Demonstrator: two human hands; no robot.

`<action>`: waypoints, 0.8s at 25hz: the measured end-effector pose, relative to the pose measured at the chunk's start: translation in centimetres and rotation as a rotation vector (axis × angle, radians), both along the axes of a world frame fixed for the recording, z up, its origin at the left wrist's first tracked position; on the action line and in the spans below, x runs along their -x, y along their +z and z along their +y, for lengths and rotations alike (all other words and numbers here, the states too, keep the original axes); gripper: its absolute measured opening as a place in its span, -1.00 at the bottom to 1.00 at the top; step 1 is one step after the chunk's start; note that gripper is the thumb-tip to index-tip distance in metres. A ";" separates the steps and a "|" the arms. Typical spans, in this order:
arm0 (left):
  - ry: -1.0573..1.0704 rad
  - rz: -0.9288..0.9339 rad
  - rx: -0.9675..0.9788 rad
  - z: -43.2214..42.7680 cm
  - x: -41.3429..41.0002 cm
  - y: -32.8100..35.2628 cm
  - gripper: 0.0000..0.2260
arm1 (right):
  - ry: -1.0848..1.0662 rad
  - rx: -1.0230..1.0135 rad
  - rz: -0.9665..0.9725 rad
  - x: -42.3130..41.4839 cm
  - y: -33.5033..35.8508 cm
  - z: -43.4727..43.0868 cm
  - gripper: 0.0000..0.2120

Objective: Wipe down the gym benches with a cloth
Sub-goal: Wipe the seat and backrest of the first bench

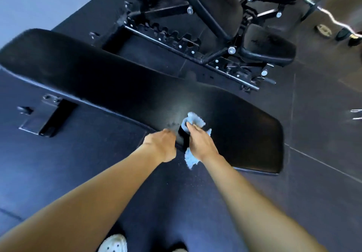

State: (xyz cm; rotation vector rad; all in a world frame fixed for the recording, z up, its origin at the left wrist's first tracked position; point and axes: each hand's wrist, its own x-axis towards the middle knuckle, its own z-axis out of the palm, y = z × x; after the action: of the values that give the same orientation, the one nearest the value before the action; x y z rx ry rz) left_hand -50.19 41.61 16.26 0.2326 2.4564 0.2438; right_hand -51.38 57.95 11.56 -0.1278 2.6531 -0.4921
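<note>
1. One pale blue cloth [194,120] lay bunched on the flat bench pad [117,79], toward its 4 o'clock end, with a tail hanging over the near edge.
2. Your right hand [201,142] gripped it, fingers curled into the folds and pressing down.
3. Your left hand [161,144] sat at the cloth's 9 o'clock on the pad's near edge. Its fingers were blurred, so I could not tell whether they held anything.
4. Speckles [172,123] that looked damp showed beside the cloth. The stroke probably needed to start there, in flat, overlapping passes toward 10 o'clock.
5. Spreading the cloth would likely have covered more pad.
6. A second bench [268,50] waited at 1 o'clock.
</note>
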 end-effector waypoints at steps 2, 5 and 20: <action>0.019 -0.073 -0.023 -0.9 -0.8 4.5 -0.73 | -0.200 0.135 -0.041 -0.2 5.7 0.1 -0.55; 0.077 -0.082 -0.109 -1.2 -0.7 13.5 -0.70 | -0.470 0.308 -0.040 -0.2 15.8 0.9 -0.60; 0.406 0.037 -0.702 16.9 3.6 45.7 -0.70 | -0.417 0.689 0.117 0.7 49.3 16.2 -0.48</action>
State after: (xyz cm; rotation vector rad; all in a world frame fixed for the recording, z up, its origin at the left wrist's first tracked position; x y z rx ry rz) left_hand -53.83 58.52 61.93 0.0251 2.3413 1.2853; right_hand -52.05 74.16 60.83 0.2039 2.4980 -1.5609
